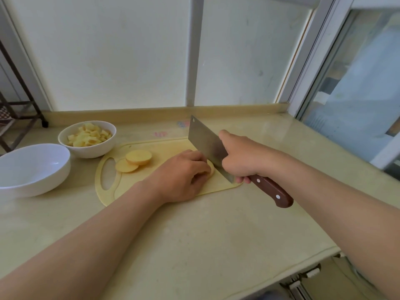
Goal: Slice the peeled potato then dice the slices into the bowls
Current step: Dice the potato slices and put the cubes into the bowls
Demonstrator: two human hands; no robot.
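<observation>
A pale yellow cutting board (164, 148) lies on the counter. My left hand (181, 174) rests curled over a potato slice (211, 169) on the board, mostly hiding it. My right hand (244, 156) grips the brown wooden handle of a cleaver (205, 144), whose blade stands right against my left fingers over the slice. Two round potato slices (134, 160) lie stacked near the board's handle hole. A white bowl (95, 148) behind the board holds several potato cubes (89, 135). A larger white bowl (32, 169) at the left is empty.
The beige counter (194, 234) ends at a front edge at the lower right. A wall with frosted panels runs behind, a window frame stands at the right, and a dark metal rack (21, 105) stands at the far left.
</observation>
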